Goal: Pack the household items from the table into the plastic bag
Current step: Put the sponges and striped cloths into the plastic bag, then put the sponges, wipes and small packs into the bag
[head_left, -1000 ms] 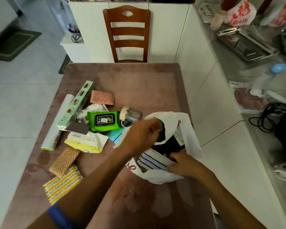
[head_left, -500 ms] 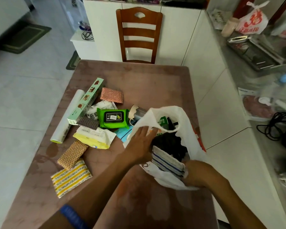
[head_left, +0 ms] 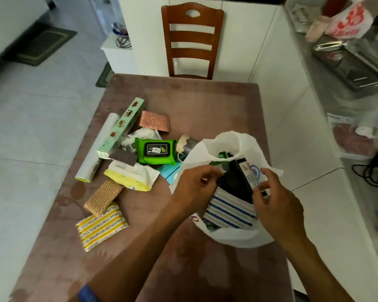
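Observation:
A white plastic bag (head_left: 244, 141) stands open at the right of the brown table (head_left: 201, 101). Inside it lie a blue-striped cloth (head_left: 228, 212) and a black pack (head_left: 235, 182) with a printed label. My left hand (head_left: 193, 188) pinches the bag's left rim beside the black pack. My right hand (head_left: 276, 203) grips the black pack's near end inside the bag's mouth. Left of the bag lie a green wipes pack (head_left: 154, 151), a yellow-white pack (head_left: 130, 176), a yellow-striped cloth (head_left: 102, 225), a tan pad (head_left: 103, 197), a pink pad (head_left: 154, 120), a mint box (head_left: 121, 127) and a white roll (head_left: 98, 147).
A wooden chair (head_left: 192, 40) stands at the table's far end. A white counter (head_left: 292, 118) runs close along the table's right edge, with a metal tray (head_left: 347, 62), a red-printed bag (head_left: 347, 20) and a black cable (head_left: 375, 168) on top. Tiled floor lies to the left.
My right hand has come up from the bag's near side to the black pack. My left hand shifted right along the rim. The striped cloth has sunk deeper into the bag.

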The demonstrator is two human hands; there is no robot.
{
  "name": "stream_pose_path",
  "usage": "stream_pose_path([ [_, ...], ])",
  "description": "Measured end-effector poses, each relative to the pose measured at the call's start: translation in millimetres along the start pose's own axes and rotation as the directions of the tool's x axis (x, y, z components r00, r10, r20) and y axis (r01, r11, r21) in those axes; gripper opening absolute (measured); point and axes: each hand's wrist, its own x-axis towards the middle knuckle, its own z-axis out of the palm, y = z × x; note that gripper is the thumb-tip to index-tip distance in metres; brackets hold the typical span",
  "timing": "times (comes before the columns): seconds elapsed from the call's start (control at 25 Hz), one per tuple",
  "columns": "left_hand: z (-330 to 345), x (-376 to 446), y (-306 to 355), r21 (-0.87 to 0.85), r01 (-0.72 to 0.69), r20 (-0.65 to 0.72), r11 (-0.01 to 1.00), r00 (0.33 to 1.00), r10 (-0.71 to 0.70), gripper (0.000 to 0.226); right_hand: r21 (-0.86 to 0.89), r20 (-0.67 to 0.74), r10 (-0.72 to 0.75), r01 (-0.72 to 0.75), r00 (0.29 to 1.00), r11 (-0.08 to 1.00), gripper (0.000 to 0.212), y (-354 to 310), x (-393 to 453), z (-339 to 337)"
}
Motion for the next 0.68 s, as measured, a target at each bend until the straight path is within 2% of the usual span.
stream_pose_path([
  [0.12,-22.3,-43.0,-24.9,-0.085,0.104,-0.089,0.991,0.99,-0.112,0.023,0.132,-0.027,-0.246,0.247,0.969,0.96,0.016,-44.1,-13.2,30.1],
  [0.2,-46.2,-69.8,-67.7,-0.08,0.245,-0.171,0.966,0.952,-0.256,0.028,0.202,0.033,-0.355,0.341,0.934,0.918,0.013,-78.1,-29.6,60.2],
  [0.32,-94.6,-97.6,-134.0,0.062,0.492,-0.329,0.868,0.831,-0.448,0.021,0.242,0.198,-0.418,0.369,0.887,0.898,0.024,-117.8,-51.3,111.0],
  [0.4,-128.7,-103.0,-176.6,0.076,0.551,-0.406,0.831,0.779,-0.478,0.014,0.229,0.35,-0.402,0.339,0.846,0.913,0.021,-136.6,-59.6,144.3],
  [0.48,-160.5,-100.1,-222.5,0.035,0.575,-0.419,0.818,0.751,-0.51,0.023,0.201,0.582,-0.291,0.213,0.759,0.956,0.027,-150.1,-66.0,176.8],
  [0.56,-183.0,-92.5,-258.8,0.059,0.643,-0.344,0.763,0.731,-0.59,0.045,0.127,0.804,-0.036,-0.112,0.594,0.986,0.034,-155.7,-74.4,203.7],
  [0.64,-195.6,-85.6,-286.9,0.21,0.703,-0.204,0.68,0.711,-0.673,0.069,0.039,0.918,0.175,-0.518,0.357,0.855,0.045,-160.2,-87.5,229.6],
  [0.68,-197.3,-86.7,-295.1,0.288,0.708,-0.135,0.645,0.697,-0.705,0.076,0.011,0.939,0.216,-0.651,0.267,0.759,0.05,-162.9,-94.8,241.3],
])
